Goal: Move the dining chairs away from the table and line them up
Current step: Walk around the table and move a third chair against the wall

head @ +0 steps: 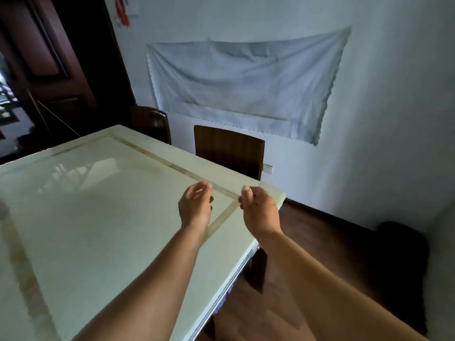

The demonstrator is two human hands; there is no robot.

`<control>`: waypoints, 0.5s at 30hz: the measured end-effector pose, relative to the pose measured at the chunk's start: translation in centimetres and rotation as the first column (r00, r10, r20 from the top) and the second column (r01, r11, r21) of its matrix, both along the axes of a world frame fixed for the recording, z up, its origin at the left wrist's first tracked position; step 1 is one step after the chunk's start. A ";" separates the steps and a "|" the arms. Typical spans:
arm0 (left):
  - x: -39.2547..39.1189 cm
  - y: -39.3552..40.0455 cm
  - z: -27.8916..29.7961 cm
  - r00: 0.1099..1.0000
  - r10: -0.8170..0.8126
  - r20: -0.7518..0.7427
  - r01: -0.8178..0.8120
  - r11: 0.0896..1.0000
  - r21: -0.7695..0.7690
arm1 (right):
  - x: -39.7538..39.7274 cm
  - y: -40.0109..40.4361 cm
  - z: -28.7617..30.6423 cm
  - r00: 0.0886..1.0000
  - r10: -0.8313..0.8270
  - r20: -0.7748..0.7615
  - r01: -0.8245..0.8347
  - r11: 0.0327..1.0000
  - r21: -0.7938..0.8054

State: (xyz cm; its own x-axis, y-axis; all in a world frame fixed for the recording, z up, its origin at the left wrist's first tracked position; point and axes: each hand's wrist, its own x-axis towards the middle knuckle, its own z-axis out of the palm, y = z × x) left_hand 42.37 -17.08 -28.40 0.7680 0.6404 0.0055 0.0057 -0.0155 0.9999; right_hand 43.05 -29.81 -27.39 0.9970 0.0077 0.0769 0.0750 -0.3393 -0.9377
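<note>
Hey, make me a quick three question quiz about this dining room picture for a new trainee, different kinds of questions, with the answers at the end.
1. True or false: the left hand is gripping a chair back.
2. How many dark wooden chair backs show along the far edge of the table?
3. Multiple choice: what hangs on the wall behind the chairs? A) a framed mirror B) a pale cloth C) a clock

Key
1. False. Both it and the right hand hover over the table's corner, fingers curled, holding nothing.
2. Two: the nearer chair and the farther chair, both tucked in.
3. B
</note>
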 end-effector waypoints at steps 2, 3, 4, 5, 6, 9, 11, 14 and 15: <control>4.2 -0.7 0.4 0.999 -0.042 0.015 0.042 0.999 0.008 | 3.8 -1.2 0.5 1.000 -0.024 0.017 0.025 1.000 -0.015; 6.3 -0.9 0.7 0.998 -0.059 0.016 0.059 0.998 0.015 | 5.8 -1.6 0.8 0.999 -0.034 0.024 0.035 0.999 -0.018; 8.1 -1.1 1.1 0.997 -0.071 0.021 0.070 0.997 0.015 | 7.6 -1.9 1.1 0.999 -0.044 0.028 0.045 0.999 -0.020; 10.3 -1.4 1.6 0.996 -0.080 0.028 0.079 0.997 0.009 | 9.9 -2.3 1.7 0.998 -0.055 0.033 0.056 0.998 -0.030; 11.9 -1.7 2.0 0.995 -0.088 0.036 0.088 0.996 0.002 | 11.6 -2.5 2.2 0.997 -0.063 0.038 0.064 0.997 -0.035; 17.4 -2.7 3.7 0.992 -0.108 0.059 0.110 0.994 -0.024 | 17.2 -2.8 3.6 0.996 -0.082 0.043 0.082 0.997 -0.013; 20.4 -3.6 4.4 0.989 -0.127 0.073 0.131 0.990 -0.054 | 20.6 -3.2 4.2 0.995 -0.091 0.039 0.092 0.996 -0.006; 24.9 -5.4 4.9 0.983 -0.165 0.081 0.170 0.983 -0.062 | 25.5 -4.3 4.3 0.993 -0.110 0.038 0.109 0.993 0.034; 26.5 -6.1 5.0 0.981 -0.172 0.086 0.177 0.982 -0.063 | 27.3 -4.8 4.3 0.993 -0.111 0.040 0.109 0.993 0.052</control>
State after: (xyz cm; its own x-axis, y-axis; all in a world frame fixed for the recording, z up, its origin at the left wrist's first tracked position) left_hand 68.91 -23.19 -23.39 0.8669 0.4974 0.0312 -0.0709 0.0610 0.9956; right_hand 70.31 -34.66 -23.10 0.9875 -0.1063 0.1166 0.0798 -0.3011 -0.9502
